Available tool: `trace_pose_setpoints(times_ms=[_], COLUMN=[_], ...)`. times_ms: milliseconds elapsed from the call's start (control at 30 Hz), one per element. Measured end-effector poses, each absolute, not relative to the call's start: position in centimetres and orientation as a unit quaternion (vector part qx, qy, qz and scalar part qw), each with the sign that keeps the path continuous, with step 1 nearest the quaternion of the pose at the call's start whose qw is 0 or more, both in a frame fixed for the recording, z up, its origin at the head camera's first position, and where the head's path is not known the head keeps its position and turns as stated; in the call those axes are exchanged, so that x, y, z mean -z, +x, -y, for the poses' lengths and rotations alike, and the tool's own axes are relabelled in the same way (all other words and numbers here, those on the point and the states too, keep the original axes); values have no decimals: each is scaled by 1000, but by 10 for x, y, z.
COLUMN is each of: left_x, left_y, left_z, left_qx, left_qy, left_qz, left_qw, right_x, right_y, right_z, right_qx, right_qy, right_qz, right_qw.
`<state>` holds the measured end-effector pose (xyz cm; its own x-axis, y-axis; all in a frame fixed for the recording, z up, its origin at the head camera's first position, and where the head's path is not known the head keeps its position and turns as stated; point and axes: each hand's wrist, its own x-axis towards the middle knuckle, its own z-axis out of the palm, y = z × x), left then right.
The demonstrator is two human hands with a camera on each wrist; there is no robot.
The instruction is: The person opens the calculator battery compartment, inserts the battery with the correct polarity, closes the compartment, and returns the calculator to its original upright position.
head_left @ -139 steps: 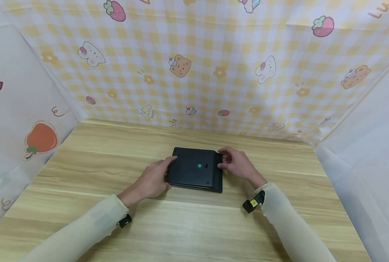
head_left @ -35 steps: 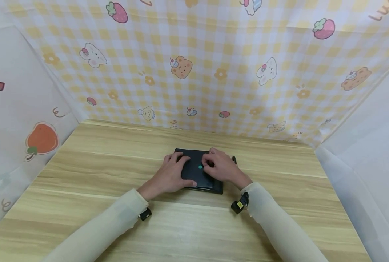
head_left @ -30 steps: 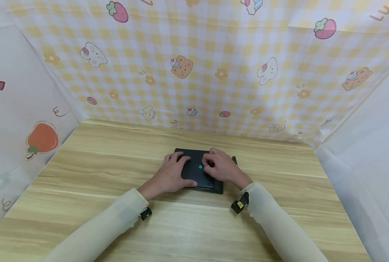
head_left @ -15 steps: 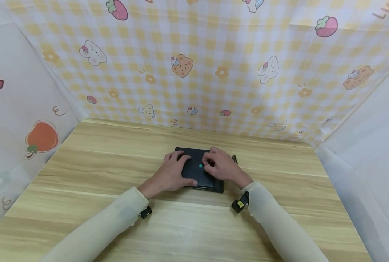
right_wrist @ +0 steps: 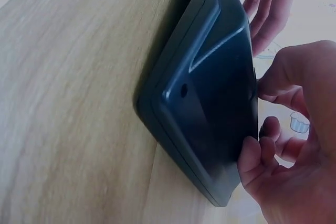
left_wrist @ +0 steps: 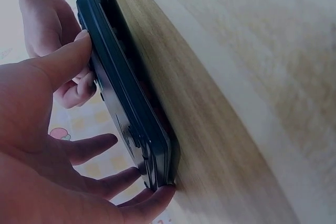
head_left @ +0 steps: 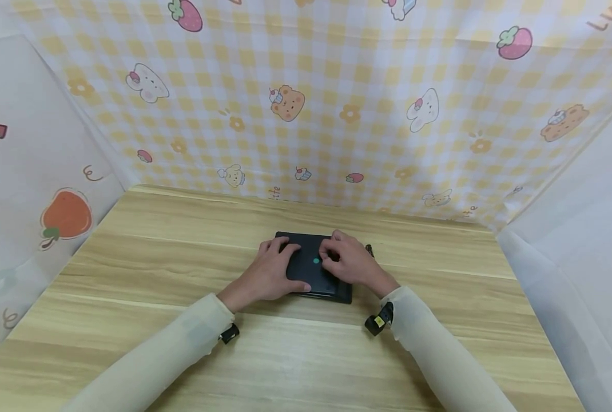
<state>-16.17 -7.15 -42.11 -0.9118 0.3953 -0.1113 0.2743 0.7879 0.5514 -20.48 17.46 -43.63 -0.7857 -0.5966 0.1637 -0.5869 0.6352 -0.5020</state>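
A black calculator (head_left: 303,269) lies face down on the wooden table, a green dot on its back. My left hand (head_left: 271,273) spans its left part and grips it, thumb on the near edge and fingers toward the far edge. In the left wrist view, that thumb presses the calculator (left_wrist: 113,82) by its side. My right hand (head_left: 352,263) has its fingers curled against the back, just right of the dot, covering the small latch. Seen from the right wrist, these fingertips touch the back of the calculator (right_wrist: 226,108) beside its raised wedge end.
A small dark object (head_left: 370,250) shows partly behind my right hand; its kind is unclear. Bare wooden table top (head_left: 295,355) surrounds the calculator. A yellow checked cloth (head_left: 326,143) hangs at the back, with white cloth (head_left: 18,257) at the sides.
Since the oldest frame, my left hand has moved from the left edge farther onto the calculator, and my right hand from its right edge to the latch. Both have barely moved in the last second.
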Motion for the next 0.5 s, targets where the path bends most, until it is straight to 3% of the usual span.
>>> trace_pose_setpoints(times_ms=[500], left_x=[420], left_y=[-160], left_z=[71], left_qx=[-274], left_qy=[178], left_qz=[-939], left_qw=[106], right_x=[432], right_y=[-202], right_z=[-190], right_qx=[334], right_qy=[-307], right_qz=[-889], right_qw=[55])
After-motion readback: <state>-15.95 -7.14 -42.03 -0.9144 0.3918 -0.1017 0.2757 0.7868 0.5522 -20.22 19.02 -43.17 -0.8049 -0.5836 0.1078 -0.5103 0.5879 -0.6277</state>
